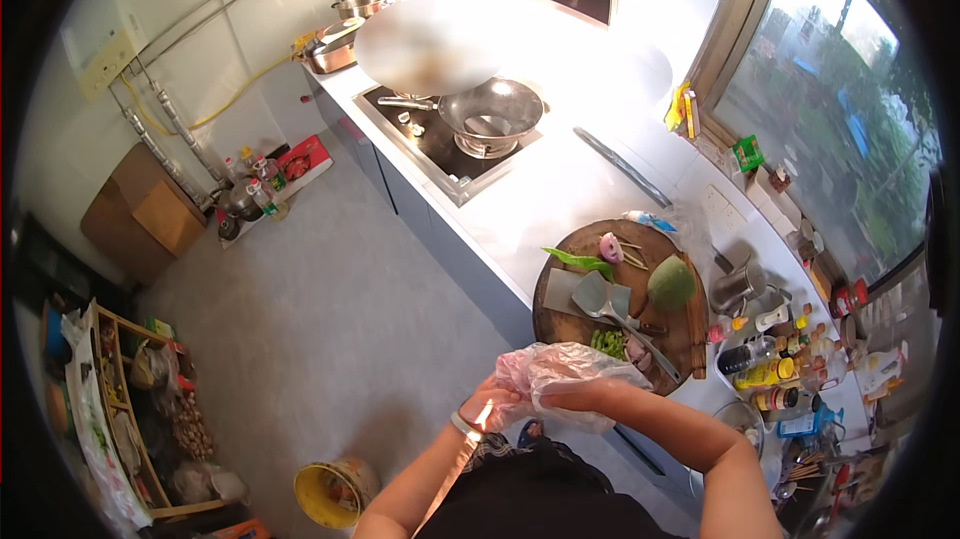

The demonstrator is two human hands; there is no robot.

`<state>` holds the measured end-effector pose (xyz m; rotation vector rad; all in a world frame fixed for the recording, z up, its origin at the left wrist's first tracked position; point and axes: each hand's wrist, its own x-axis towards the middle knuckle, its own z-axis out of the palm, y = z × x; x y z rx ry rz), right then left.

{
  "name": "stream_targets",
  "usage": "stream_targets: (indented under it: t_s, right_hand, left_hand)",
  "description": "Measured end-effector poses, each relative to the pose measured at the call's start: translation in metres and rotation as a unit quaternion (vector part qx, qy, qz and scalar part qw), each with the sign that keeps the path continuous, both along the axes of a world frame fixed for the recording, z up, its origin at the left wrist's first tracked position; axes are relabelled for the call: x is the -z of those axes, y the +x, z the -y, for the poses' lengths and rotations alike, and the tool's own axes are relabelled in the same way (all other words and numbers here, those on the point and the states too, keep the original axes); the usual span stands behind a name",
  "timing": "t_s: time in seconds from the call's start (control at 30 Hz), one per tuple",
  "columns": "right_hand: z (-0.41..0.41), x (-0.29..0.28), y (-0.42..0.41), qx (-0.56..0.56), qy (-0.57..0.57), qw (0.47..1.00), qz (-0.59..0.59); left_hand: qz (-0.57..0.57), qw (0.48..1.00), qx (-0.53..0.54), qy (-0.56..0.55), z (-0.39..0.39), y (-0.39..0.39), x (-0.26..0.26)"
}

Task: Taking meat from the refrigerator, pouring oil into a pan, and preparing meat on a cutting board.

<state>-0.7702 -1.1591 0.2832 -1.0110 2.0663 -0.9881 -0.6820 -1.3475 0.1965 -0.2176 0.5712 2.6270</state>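
Note:
A thin clear plastic bag [555, 370] is between my hands at the near edge of the counter. My left hand [491, 400], with a white band at the wrist, grips its left side. My right hand [566, 393] reaches into the bag, its fingers hidden by the plastic. Just beyond lies a round wooden chopping board [566, 325] with a cleaver [562, 293], a metal spatula [604, 299], chopped green vegetable [609, 344], a long green pepper [579, 261], a piece of red onion [611, 247] and a green melon or gourd [672, 282].
A wok [491, 115] sits on the gas hob [442, 156] farther along the counter. Sauce bottles [763, 372] and a metal jug [739, 286] crowd the right side. A yellow bucket [334, 494] stands on the floor at lower left, near a wooden rack [124, 404].

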Motion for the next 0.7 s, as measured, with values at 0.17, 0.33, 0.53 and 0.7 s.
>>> stream_targets:
  t_s: [0.17, 0.33, 0.53, 0.7]
  right_hand:
    - [0.001, 0.084, -0.014, -0.168, 0.136, 0.959, -0.182]
    - [0.002, 0.067, -0.013, -0.063, 0.052, 0.996, -0.035]
    - [0.024, 0.02, -0.017, -0.128, 0.174, 0.957, -0.195]
    - [0.016, 0.048, -0.024, -0.054, 0.123, 0.984, -0.115]
  left_hand:
    - [-0.025, 0.999, -0.005, 0.032, 0.0, -0.002, 0.033]
    - [0.001, 0.999, -0.003, 0.049, -0.001, -0.005, 0.027]
    - [-0.002, 0.999, -0.014, 0.053, 0.0, 0.002, 0.037]
    - [0.016, 0.999, -0.008, 0.033, -0.01, -0.001, 0.003]
